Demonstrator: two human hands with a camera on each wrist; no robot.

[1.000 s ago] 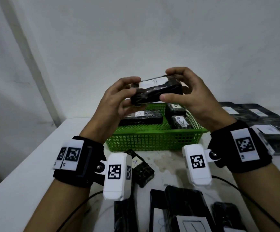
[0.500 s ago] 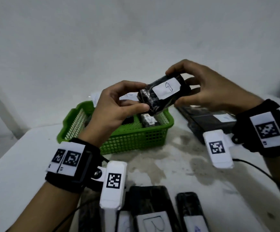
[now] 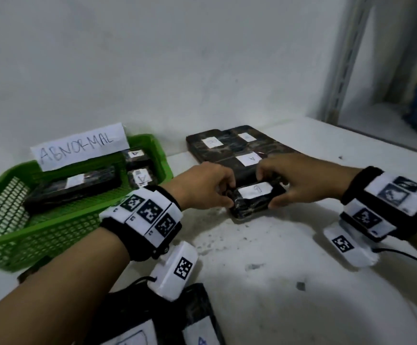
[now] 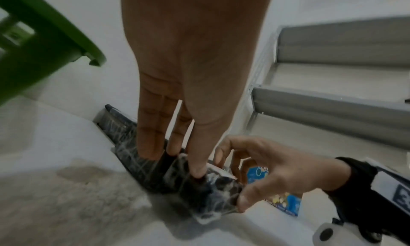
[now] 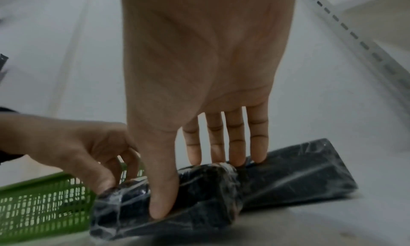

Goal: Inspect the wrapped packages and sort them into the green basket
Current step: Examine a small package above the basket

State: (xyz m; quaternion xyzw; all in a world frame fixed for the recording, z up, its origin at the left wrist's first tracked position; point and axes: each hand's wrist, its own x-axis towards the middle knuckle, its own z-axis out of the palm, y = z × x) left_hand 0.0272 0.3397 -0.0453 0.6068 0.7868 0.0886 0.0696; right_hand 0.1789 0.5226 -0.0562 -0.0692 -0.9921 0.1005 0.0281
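A small black wrapped package (image 3: 252,205) with a white handwritten label lies on the white table, right of the green basket (image 3: 53,235). My left hand (image 3: 223,195) pinches its left end between thumb and fingers. From the other side my right hand (image 3: 281,192) grips its right end, thumb on the near side, fingers over the far side. The left wrist view shows the package (image 4: 213,193) under both hands. In the right wrist view my thumb presses the front of the package (image 5: 188,202). The basket holds several black labelled packages (image 3: 73,188) and a paper sign reading ABNORMAL (image 3: 80,145).
A flat layer of larger black labelled packages (image 3: 227,148) lies just behind the held one, against the wall. More labelled packages (image 3: 197,319) sit at the table's near edge under my left forearm. A metal shelf upright (image 3: 344,58) stands at the right.
Both hands have brought the package down from mid-air in front of the basket to the table right of the basket. The head view has swung right and down.
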